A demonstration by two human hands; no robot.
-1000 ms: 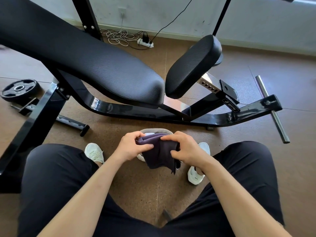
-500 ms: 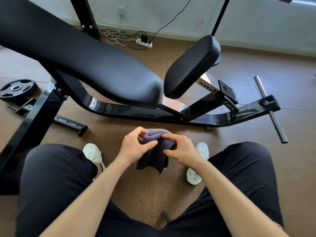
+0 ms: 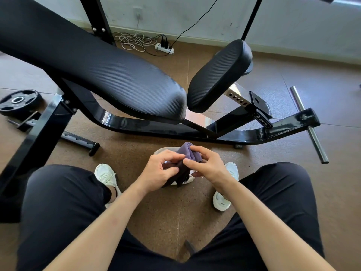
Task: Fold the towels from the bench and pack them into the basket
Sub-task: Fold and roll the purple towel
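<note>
A small dark purple towel (image 3: 185, 161) is bunched between both of my hands, above a pale basket (image 3: 164, 150) that stands on the floor between my feet. My left hand (image 3: 160, 171) pinches the towel's left side, and my right hand (image 3: 207, 165) grips its right side with the thumb on top. Most of the basket is hidden behind my hands and the towel; only its white rim shows. The black padded bench (image 3: 109, 75) stretches across the upper view with no towel visible on it.
The bench's black steel frame (image 3: 156, 128) curves along the floor just beyond the basket, with a steel crossbar (image 3: 308, 124) at the right. A weight plate (image 3: 18, 101) lies at far left. A power strip (image 3: 165, 48) and cables lie by the wall.
My hands have drawn closer together, gathering the hanging towel into a tighter, shorter bundle over the basket.
</note>
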